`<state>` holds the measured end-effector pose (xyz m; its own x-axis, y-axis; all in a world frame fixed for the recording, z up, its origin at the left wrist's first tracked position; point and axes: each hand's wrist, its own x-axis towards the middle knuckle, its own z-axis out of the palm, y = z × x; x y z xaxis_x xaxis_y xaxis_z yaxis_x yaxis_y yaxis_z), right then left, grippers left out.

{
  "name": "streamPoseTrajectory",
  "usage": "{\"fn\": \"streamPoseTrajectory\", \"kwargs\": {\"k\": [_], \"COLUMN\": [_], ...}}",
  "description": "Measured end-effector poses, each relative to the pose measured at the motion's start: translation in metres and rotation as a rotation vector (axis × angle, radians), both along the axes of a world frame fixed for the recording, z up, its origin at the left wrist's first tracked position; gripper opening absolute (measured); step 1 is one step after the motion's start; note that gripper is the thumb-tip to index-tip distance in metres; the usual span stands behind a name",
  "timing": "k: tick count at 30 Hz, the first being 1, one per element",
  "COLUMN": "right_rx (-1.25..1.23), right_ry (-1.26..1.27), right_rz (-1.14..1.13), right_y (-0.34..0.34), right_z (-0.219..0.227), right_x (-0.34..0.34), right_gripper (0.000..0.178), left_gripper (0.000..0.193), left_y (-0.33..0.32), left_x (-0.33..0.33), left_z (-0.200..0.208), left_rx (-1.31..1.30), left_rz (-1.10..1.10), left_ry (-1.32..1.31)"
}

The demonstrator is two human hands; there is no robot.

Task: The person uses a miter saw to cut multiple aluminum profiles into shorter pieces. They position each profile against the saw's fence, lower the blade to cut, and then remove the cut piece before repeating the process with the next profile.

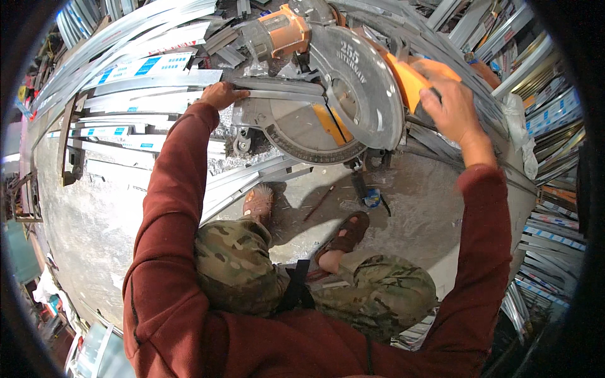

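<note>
A miter saw (302, 129) with a round grey base sits on the floor in front of me. Its clear blade guard (362, 88) is at the right of the base, over a yellow slotted insert (328, 123). With my right hand (459, 113) I grip the orange saw handle (409, 82). My left hand (220, 96) is closed on a long silvery metal profile (287, 95), which lies along the back of the saw base and reaches the slot. I cannot tell whether the blade touches the profile.
Long metal profiles (132, 101) lie in a heap to the left, some with blue-and-white film. More profiles (548, 120) are stacked at right. Offcuts (230, 53) lie behind the saw. A tape measure (372, 198) and a thin reddish stick (319, 203) are near my feet.
</note>
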<state>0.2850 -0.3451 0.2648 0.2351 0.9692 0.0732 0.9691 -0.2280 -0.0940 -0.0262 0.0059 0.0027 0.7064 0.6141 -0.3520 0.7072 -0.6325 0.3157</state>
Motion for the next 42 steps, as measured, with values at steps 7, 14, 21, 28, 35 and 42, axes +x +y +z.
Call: {"fn": "streamPoseTrajectory", "kwargs": {"k": [7,14,21,28,35,42], "right_rx": [-0.086,-0.055,-0.079,-0.007,-0.032,0.024], "right_ry": [0.116,0.133,0.033,0.193,0.133,0.048], "right_rz": [-0.021,-0.029,-0.104,0.0,0.011,0.0], "right_y": [0.039,0.039,0.041,0.04,0.025,0.006], "right_z": [0.037,0.035,0.041,0.037,0.028,0.011], "right_x": [0.009,0.014,-0.002,-0.002,-0.004,-0.01], "right_gripper": [0.043,0.043,0.044,0.046,0.04,0.037], "left_gripper": [0.033,0.05,0.054,0.07,0.08,0.088], "left_y": [0.006,-0.008,-0.002,0.001,-0.007,-0.012], "left_x": [-0.06,-0.066,-0.037,0.0,0.005,0.016], "left_z": [-0.028,-0.026,-0.008,0.005,0.005,0.019], "left_rx": [0.339,0.124,0.006,0.054,0.127,0.005], "left_rz": [-0.254,-0.169,-0.18,-0.161,-0.072,0.038], "left_ry": [-0.499,-0.296,-0.218,-0.139,-0.02,0.095]}}
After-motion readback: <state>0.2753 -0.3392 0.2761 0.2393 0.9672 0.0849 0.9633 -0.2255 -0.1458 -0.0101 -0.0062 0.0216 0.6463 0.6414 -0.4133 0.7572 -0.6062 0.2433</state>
